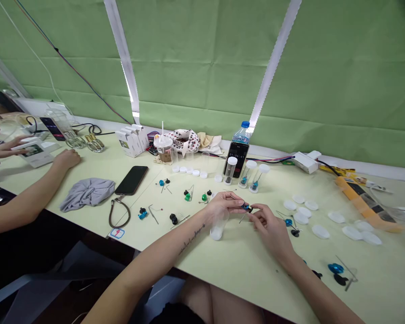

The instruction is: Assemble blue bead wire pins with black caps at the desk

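Note:
My left hand [225, 203] pinches a small blue and black part [246, 207] over the table. From the right, my right hand [265, 220] meets the same part with closed fingertips. A thin metal pin or key points down below the part. Under my left wrist stands a clear tube [216, 230] with a white base. Behind the hands are a capped clear tube [230, 171] and two tilted-looking tubes [246, 174] holding blue pieces. Blue and black parts [292, 225] lie just right of my right hand.
White discs [320, 231] and an orange device [367, 204] lie to the right. Small part sets [142, 213], a black phone [131, 180] and a grey cloth [87, 193] are on the left. Another person's arms [30, 193] reach in at far left. A bottle [241, 132] stands behind.

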`<control>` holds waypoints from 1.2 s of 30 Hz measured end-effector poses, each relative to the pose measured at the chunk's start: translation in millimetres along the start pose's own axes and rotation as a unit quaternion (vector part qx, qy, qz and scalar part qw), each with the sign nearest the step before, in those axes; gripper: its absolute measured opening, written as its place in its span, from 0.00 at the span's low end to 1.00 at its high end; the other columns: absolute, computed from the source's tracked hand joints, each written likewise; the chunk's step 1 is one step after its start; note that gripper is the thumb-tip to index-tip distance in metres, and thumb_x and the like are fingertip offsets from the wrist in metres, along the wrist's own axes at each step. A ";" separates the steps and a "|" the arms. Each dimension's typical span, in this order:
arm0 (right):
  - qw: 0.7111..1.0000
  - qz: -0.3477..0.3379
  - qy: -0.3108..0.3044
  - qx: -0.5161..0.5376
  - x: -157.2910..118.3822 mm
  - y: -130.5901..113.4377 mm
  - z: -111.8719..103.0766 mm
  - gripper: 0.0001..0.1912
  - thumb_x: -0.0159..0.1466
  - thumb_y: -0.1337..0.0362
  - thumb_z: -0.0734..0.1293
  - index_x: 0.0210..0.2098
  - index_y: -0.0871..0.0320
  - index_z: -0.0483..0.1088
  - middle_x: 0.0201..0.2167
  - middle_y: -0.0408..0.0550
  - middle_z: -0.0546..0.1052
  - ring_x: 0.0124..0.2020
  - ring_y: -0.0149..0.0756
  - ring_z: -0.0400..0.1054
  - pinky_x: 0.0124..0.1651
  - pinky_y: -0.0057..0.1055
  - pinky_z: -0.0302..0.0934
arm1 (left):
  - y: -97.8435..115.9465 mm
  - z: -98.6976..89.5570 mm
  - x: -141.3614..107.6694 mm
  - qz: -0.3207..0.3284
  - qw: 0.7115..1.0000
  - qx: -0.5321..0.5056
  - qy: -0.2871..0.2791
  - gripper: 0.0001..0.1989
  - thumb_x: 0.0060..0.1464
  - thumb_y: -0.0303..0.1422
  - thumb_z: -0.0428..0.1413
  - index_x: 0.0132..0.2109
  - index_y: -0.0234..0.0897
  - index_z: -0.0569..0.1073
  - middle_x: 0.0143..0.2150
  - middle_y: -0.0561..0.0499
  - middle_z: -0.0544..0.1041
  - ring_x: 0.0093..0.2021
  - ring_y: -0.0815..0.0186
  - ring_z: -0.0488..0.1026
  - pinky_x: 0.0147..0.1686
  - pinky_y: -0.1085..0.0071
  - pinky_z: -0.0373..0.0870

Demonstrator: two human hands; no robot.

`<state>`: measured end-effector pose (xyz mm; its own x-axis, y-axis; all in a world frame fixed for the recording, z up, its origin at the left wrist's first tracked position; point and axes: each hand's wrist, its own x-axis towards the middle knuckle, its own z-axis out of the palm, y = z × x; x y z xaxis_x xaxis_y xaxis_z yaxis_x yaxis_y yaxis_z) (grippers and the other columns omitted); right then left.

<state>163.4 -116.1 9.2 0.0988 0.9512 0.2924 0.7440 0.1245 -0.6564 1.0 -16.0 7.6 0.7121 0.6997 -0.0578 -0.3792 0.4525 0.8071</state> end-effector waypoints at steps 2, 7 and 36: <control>1.000 -0.002 -0.002 0.000 0.1 1.8 0.6 0.15 0.64 0.51 0.58 0.44 0.53 0.62 0.26 0.42 0.76 0.23 0.34 0.69 0.30 0.29 0.62 | -0.2 0.1 0.2 -0.001 1.000 0.002 0.003 0.18 0.36 0.33 0.69 0.34 0.28 0.74 0.35 0.43 0.79 0.37 0.62 0.77 0.46 0.63 0.71; 1.000 0.001 -0.007 0.004 0.1 3.0 0.6 0.13 0.65 0.52 0.58 0.44 0.52 0.62 0.27 0.42 0.76 0.24 0.34 0.69 0.30 0.30 0.62 | -1.1 -0.7 1.2 -0.007 1.000 0.006 0.006 0.18 0.36 0.33 0.68 0.34 0.28 0.74 0.35 0.44 0.79 0.37 0.63 0.77 0.47 0.63 0.71; 1.000 0.005 0.007 0.009 -0.4 1.7 0.0 0.13 0.64 0.53 0.59 0.43 0.53 0.62 0.27 0.42 0.75 0.25 0.34 0.69 0.31 0.30 0.62 | 1.3 3.0 -1.0 -0.007 1.000 0.006 0.009 0.19 0.35 0.34 0.69 0.33 0.28 0.74 0.35 0.43 0.79 0.36 0.63 0.77 0.47 0.63 0.71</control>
<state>164.5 -116.3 8.0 0.1157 0.9487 0.2942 0.7303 0.1194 -0.6726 1.5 -17.8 10.5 0.7065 0.7033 -0.0786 -0.3632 0.4557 0.8127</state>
